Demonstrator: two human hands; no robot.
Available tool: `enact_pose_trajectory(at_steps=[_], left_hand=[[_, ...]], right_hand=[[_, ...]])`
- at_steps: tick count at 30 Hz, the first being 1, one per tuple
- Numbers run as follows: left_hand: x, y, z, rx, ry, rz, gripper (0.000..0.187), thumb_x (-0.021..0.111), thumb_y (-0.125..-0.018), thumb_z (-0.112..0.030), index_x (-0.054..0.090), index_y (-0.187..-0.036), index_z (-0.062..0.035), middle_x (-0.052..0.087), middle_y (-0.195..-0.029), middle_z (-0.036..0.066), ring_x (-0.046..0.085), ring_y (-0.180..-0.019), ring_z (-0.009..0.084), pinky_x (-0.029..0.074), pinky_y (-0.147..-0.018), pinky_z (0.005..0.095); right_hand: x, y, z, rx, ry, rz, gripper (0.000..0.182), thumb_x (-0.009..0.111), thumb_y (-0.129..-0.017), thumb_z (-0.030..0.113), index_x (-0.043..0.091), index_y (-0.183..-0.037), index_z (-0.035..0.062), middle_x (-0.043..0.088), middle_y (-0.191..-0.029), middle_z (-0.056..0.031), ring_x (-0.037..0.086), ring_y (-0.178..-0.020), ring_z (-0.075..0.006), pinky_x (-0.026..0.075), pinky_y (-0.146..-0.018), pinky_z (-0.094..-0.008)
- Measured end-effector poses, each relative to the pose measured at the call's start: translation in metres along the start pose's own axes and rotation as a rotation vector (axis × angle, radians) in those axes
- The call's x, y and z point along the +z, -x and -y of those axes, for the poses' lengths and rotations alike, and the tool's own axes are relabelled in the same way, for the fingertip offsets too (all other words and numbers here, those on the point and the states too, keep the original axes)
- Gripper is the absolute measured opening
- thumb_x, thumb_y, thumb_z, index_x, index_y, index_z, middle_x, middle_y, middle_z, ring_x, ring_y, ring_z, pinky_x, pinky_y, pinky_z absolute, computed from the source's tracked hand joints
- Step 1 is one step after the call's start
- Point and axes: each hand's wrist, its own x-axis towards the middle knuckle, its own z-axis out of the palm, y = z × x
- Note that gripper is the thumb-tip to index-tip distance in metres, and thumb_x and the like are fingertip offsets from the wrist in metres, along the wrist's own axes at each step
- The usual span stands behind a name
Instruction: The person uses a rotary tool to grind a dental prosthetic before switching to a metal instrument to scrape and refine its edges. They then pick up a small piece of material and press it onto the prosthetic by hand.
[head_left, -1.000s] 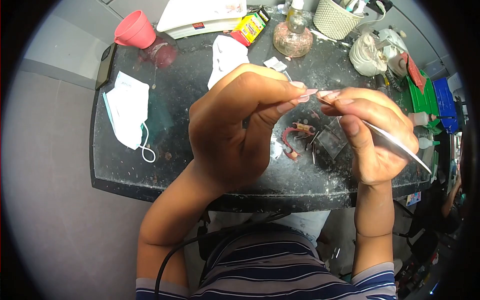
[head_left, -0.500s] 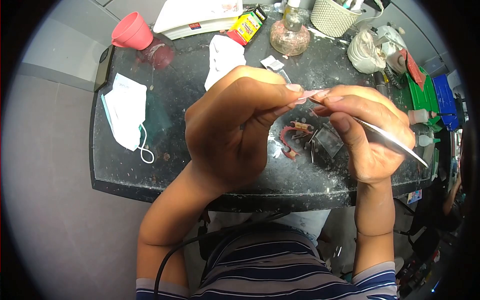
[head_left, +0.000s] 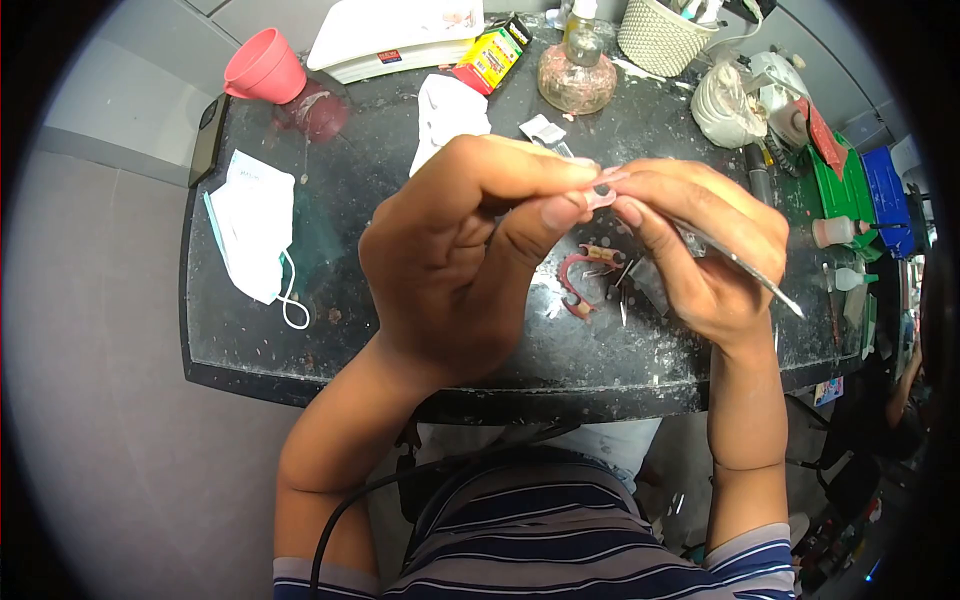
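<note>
Between the thumb and fingertips of my left hand [head_left: 445, 255] is a small, curved pink denture piece [head_left: 601, 199], held up above the black worktop [head_left: 400, 345]. My right hand [head_left: 720, 265] grips a slim metal carver [head_left: 752, 270], its flat end pointing down and right past the palm. The carver's working tip is hidden behind the fingers, and the right fingertips meet the pink piece. Below the hands, a pink horseshoe-shaped denture plate [head_left: 567, 275] lies on the worktop. Thin metal rods [head_left: 624, 300] rest beside it.
A face mask [head_left: 257, 225] and a phone [head_left: 206, 142] lie at the left. Along the back stand a pink mug [head_left: 266, 66], a white tray [head_left: 395, 58], a yellow-red box [head_left: 491, 60], a glass burner [head_left: 577, 82] and a woven basket [head_left: 665, 38]. White cloth [head_left: 448, 112] lies behind my hands.
My right hand has shifted a little left, with the carver now lower at its outer end. My left thumb has turned into view, showing more of the pink piece.
</note>
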Motion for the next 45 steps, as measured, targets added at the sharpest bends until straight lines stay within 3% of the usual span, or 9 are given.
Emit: enact_pose_trajectory(at_steps=[7, 9, 17, 29, 32, 35, 39, 45], left_hand=[[0.001, -0.003, 0.000, -0.339, 0.418, -0.046, 0.019, 0.046, -0.101, -0.002, 0.054, -0.115, 0.0095, 0.064, -0.085, 0.018, 0.051, -0.060, 0.0111, 0.045, -0.056, 0.0258], [0.001, -0.003, 0.000, -0.345, 0.424, -0.040, 0.021, 0.044, -0.102, -0.002, 0.054, -0.116, 0.0099, 0.064, -0.084, 0.018, 0.050, -0.059, 0.0114, 0.045, -0.056, 0.0262], [-0.001, -0.003, 0.003, -0.356, 0.423, -0.004, 0.023, 0.043, -0.102, -0.004, 0.054, -0.117, 0.0098, 0.062, -0.084, 0.018, 0.049, -0.058, 0.0117, 0.044, -0.055, 0.0266], [-0.001, -0.001, 0.006, -0.334, 0.408, -0.011, 0.020, 0.047, -0.102, -0.003, 0.054, -0.116, 0.0084, 0.066, -0.090, 0.020, 0.054, -0.063, 0.0122, 0.047, -0.060, 0.0274], [-0.002, -0.002, 0.007, -0.347, 0.440, -0.009, 0.020, 0.046, -0.102, -0.004, 0.055, -0.116, 0.0083, 0.066, -0.090, 0.021, 0.055, -0.064, 0.0138, 0.048, -0.060, 0.0283], [0.000, -0.002, 0.009, -0.377, 0.465, -0.020, 0.021, 0.044, -0.103, -0.008, 0.054, -0.116, 0.0062, 0.066, -0.091, 0.025, 0.055, -0.063, 0.0161, 0.048, -0.060, 0.0291], [0.001, -0.001, 0.010, -0.447, 0.537, -0.013, 0.022, 0.040, -0.105, -0.013, 0.052, -0.118, 0.0008, 0.067, -0.097, 0.032, 0.057, -0.061, 0.0183, 0.050, -0.060, 0.0301], [0.003, -0.002, 0.010, -0.498, 0.515, -0.009, 0.021, 0.041, -0.105, -0.013, 0.052, -0.116, -0.0001, 0.068, -0.097, 0.031, 0.058, -0.062, 0.0173, 0.050, -0.060, 0.0296]], right_hand=[[-0.008, -0.002, 0.005, 0.037, 0.018, -0.057, 0.011, 0.076, -0.078, -0.005, 0.074, -0.088, -0.0045, 0.074, -0.085, -0.0153, 0.073, -0.077, -0.0250, 0.057, -0.070, -0.0310], [-0.012, -0.001, 0.007, 0.045, 0.011, -0.003, 0.011, 0.071, -0.084, -0.005, 0.071, -0.094, -0.0081, 0.073, -0.091, -0.0199, 0.071, -0.085, -0.0291, 0.057, -0.076, -0.0342], [-0.016, 0.005, 0.009, 0.120, -0.086, -0.071, 0.013, 0.068, -0.091, -0.002, 0.069, -0.102, -0.0089, 0.068, -0.102, -0.0232, 0.071, -0.089, -0.0270, 0.063, -0.075, -0.0343], [-0.014, 0.008, 0.007, 0.189, -0.127, -0.106, 0.017, 0.066, -0.093, 0.001, 0.067, -0.107, -0.0087, 0.069, -0.103, -0.0218, 0.072, -0.093, -0.0286, 0.062, -0.076, -0.0354], [-0.013, 0.005, 0.009, 0.661, -0.534, -0.187, 0.023, 0.061, -0.100, 0.015, 0.065, -0.103, -0.0080, 0.070, -0.095, -0.0184, 0.073, -0.086, -0.0265, 0.061, -0.069, -0.0333], [-0.023, 0.003, -0.009, 1.069, -0.793, -0.061, 0.030, 0.066, -0.098, 0.025, 0.066, -0.087, -0.0038, 0.068, -0.075, -0.0095, 0.068, -0.061, -0.0155, 0.055, -0.055, -0.0236], [-0.014, 0.012, -0.032, 1.282, -1.044, -0.087, 0.034, 0.066, -0.097, 0.030, 0.066, -0.090, -0.0032, 0.064, -0.069, -0.0057, 0.064, -0.053, -0.0128, 0.052, -0.046, -0.0234], [-0.005, 0.012, -0.037, 1.429, -0.991, -0.060, 0.035, 0.067, -0.096, 0.031, 0.067, -0.095, -0.0040, 0.067, -0.073, -0.0069, 0.063, -0.052, -0.0128, 0.053, -0.046, -0.0239]])
